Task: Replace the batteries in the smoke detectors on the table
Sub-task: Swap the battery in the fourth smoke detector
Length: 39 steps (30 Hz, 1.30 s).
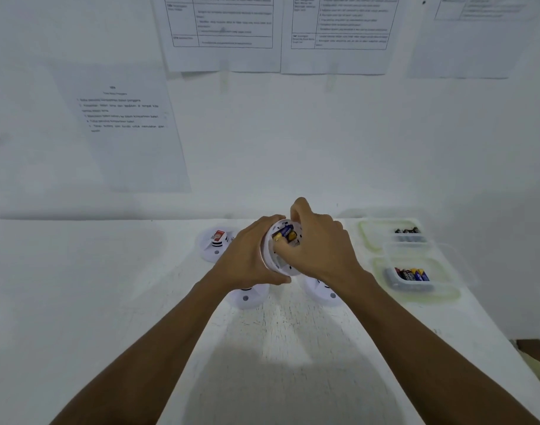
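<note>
My left hand (pixel 247 256) grips a round white smoke detector (pixel 276 260), lifted above the table and tilted with its open back toward me. A blue and gold battery (pixel 283 234) sits in its compartment. My right hand (pixel 320 243) curls over the detector's right side, fingers at the battery. Three other white detectors lie on the table: one with a red label (pixel 215 242) at the back left, one (pixel 247 297) under my left wrist, one (pixel 323 291) under my right wrist.
Two clear plastic containers stand at the right: the far container (pixel 366 231) holds dark batteries (pixel 408 231), the near container (pixel 382 266) holds blue and gold batteries (pixel 412 275). Printed sheets hang on the wall behind. The table's right edge (pixel 513 348) runs diagonally.
</note>
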### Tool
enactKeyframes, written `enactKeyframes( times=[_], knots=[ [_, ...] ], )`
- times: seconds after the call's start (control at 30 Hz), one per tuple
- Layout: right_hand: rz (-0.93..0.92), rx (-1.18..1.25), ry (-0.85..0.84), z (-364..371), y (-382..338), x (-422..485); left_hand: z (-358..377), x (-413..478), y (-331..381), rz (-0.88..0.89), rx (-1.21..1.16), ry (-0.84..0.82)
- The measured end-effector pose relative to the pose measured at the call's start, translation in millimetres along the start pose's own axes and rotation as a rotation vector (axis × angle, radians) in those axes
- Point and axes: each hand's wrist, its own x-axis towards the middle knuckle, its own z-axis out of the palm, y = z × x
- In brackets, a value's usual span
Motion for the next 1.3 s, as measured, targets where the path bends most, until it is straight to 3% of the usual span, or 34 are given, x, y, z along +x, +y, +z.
enactKeyframes(
  times=[0.23,0.37,0.47,0.6,0.77,1.03,1.3],
  knots=[
    [-0.289,0.232,0.104,22,33,-5,18,4,-2,-0.091,-0.186,-0.060],
    [-0.188,0.442,0.215,10,42,-9,29,10,-2,-0.106,-0.198,-0.108],
    [-0.051,0.601,0.191,-9,58,-17,37,13,2,-0.037,-0.180,-0.091],
    [0.021,0.469,0.135,-40,109,-31,53,24,16,-0.009,-0.247,-0.082],
    [0.268,0.268,0.014,-79,199,-37,78,42,43,0.030,-0.292,-0.120],
    [0.365,-0.211,-0.451,-73,272,-37,123,56,77,0.045,-0.291,-0.153],
    [0.387,-0.132,-0.438,-76,283,-40,139,57,86,0.035,-0.264,-0.115]
  ],
)
